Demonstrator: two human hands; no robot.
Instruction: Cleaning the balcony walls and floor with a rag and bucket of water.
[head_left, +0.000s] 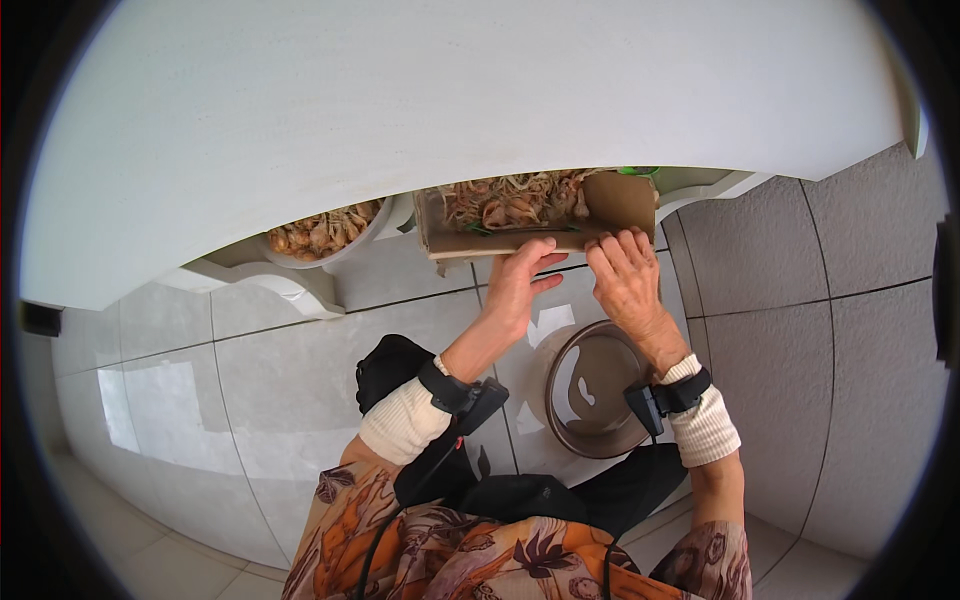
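Observation:
A shallow cardboard box (517, 244) holds dried shallot-like bulbs (517, 210) with dry stalks, partly under an overhanging white surface. My right hand (624, 281) has its fingers curled over the right part of the box's front rim. My left hand (521, 285) is at the middle of that rim, one fingertip touching it and the other visible fingers apart. Below my right hand, a round brown-rimmed basin (592, 397) containing what looks like clear water stands on the floor. The box's far side is hidden.
The white furniture panel (450, 90) overhangs the box. Left of the box, a pale round bowl (322, 259) of small bulbs sits partly beneath it, near a curved white furniture foot (292, 292). Something green (639, 171) shows behind the box. Grey tiles (300, 390) cover the floor.

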